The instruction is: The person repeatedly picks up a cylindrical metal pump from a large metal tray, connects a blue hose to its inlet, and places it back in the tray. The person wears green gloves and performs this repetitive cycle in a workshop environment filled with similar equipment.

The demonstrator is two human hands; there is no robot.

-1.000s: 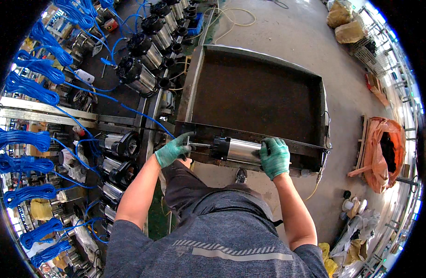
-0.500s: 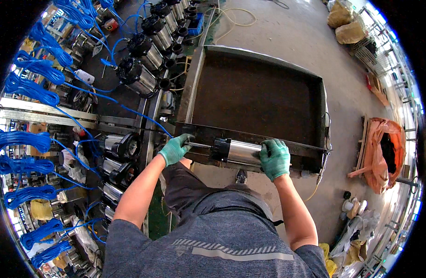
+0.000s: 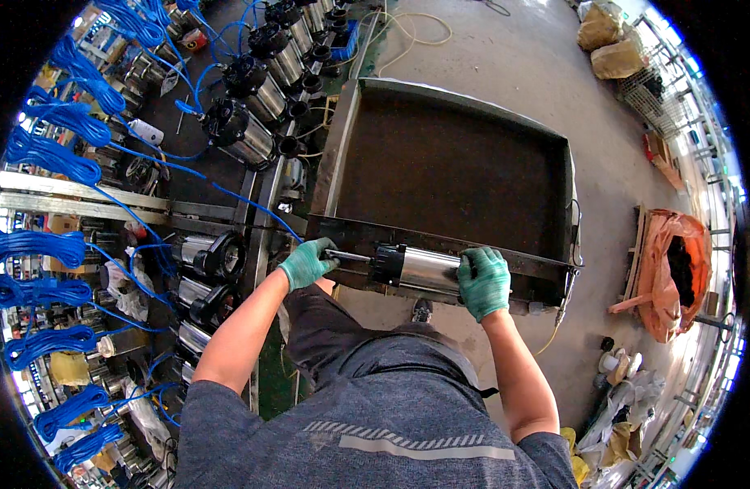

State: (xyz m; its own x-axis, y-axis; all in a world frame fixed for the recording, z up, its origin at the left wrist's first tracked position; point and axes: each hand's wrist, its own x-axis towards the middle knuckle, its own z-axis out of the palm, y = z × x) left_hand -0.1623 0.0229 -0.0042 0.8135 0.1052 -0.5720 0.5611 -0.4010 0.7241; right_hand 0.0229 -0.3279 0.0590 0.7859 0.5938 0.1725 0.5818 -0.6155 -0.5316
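Workshop: steel cylinders (image 3: 256, 143) in rows, cable coils (image 3: 42, 291)

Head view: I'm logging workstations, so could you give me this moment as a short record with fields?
Left hand: green-gloved hand, closed on a thin metal rod
Right hand: green-gloved hand, holding the right end of a steel cylinder
Cylinder: lying sideways, black end cap on the left, facing the rod
Ahead: large rectangular metal tray with raised walls
Left side: coiled blue cables, more steel-and-black cylinders
Far right: open orange sack
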